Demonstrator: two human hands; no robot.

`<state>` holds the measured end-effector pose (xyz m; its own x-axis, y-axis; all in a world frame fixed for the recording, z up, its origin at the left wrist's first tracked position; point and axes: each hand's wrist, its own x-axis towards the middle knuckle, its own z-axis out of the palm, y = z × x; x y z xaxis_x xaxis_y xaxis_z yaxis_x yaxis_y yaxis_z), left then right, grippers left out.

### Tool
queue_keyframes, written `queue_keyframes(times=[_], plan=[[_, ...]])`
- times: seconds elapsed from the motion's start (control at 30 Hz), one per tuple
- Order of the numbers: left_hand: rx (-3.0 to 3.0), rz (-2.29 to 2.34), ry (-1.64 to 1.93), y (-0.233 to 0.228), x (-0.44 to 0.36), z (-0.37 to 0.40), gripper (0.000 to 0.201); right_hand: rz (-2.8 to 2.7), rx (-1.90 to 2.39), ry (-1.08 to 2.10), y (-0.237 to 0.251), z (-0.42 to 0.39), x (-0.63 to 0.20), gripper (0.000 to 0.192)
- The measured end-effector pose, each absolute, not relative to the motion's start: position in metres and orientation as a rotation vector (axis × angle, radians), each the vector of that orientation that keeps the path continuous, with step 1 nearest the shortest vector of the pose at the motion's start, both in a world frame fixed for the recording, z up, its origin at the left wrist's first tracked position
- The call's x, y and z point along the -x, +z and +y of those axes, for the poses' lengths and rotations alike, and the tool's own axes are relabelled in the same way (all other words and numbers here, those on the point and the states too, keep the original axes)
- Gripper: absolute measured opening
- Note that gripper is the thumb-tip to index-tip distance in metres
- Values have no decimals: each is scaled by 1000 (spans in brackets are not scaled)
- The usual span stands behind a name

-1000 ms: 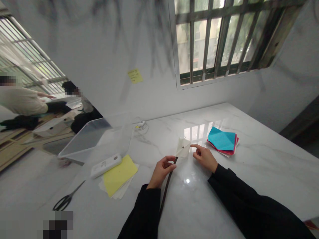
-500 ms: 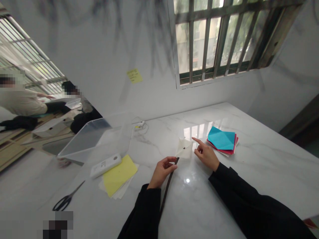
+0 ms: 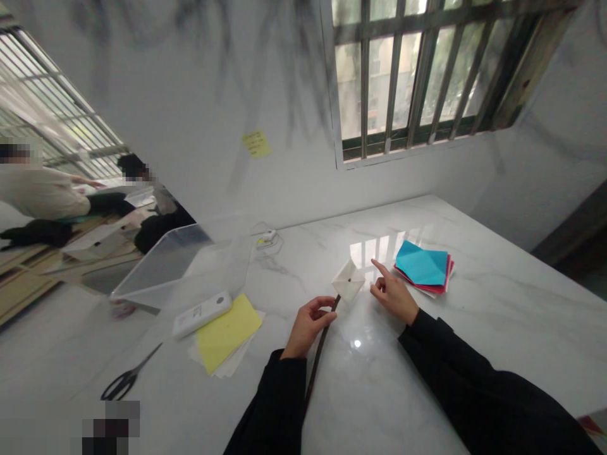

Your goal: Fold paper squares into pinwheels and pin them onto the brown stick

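Observation:
My left hand is closed in a pinch around a dark brown stick near its upper end. At that end sits a white paper pinwheel with a small dark pin at its middle. Below my fingers the stick runs down toward me, its lower part hidden beside my left sleeve. My right hand holds nothing. Its index finger points out just right of the pinwheel, a little apart from it, while the other fingers are bent.
Right of my right hand lies a stack of blue, red and white paper. To the left are yellow paper, a white box-shaped device, scissors and a clear plastic bin. Other people sit far left.
The pinwheel has turned on its pin, so its corners point in new directions. My right index finger has moved slightly to the right, away from it. My left hand has hardly moved.

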<state>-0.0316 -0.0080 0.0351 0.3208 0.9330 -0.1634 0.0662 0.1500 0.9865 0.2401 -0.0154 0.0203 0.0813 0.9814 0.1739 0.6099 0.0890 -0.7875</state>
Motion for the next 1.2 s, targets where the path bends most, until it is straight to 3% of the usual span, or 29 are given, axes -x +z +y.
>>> queue_keyframes(times=[0.1,0.23,0.33,0.47,0.57,0.9,1.07,1.13,1.2], plan=[[-1236,1088,888,33,32,-8,42,-1794,1648,769,22,-16,-240,24],[-1211,1088,897,29,34,-7,41,-1749,1658,706,20,-17,-236,26],[-1232,1066,860,29,34,-6,43,-1606,1626,653,21,-17,-235,53],[-1232,1066,849,31,33,-7,44,-1840,1542,955,27,-19,-237,29],[-1204,1089,893,32,33,-7,42,-2008,1355,1210,29,-20,-235,28],[-1198,1082,908,31,33,-7,40,-1806,1608,799,19,-18,-235,26],[-1219,1090,927,32,33,-8,41,-1608,1621,755,19,-16,-237,52],[-1213,1077,924,32,32,-8,42,-1604,1541,969,23,-19,-236,51],[-1203,1067,916,33,32,-8,43,-1798,1290,1465,28,-25,-234,41]])
